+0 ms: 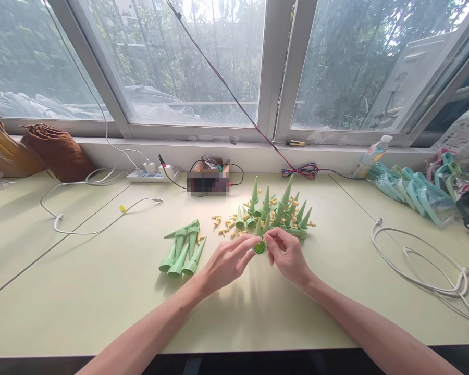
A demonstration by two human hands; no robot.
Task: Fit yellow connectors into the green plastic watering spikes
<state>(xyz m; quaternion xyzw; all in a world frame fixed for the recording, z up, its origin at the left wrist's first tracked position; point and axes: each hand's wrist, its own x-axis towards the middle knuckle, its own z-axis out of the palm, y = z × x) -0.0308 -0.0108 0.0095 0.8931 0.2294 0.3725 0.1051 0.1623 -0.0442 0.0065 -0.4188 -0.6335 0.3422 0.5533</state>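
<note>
My left hand [230,260] grips a green plastic watering spike [260,248], its round open end facing me. My right hand [287,255] is closed in a pinch at the right side of that open end; whatever sits between its fingertips is hidden. Just beyond both hands stands a cluster of green watering spikes [286,198], many upright, mixed with small yellow valves. Loose yellow valves [218,222] lie left of the cluster. To the left of my left hand, a group of green spikes [180,250] lies on the table, with a yellow valve among them.
A white power strip [152,176] and a small box [210,166] with cables stand along the back. White cables [418,284] coil on the right, near teal plastic items [418,192] and a bottle [373,156]. A brown bag [58,151] sits at back left.
</note>
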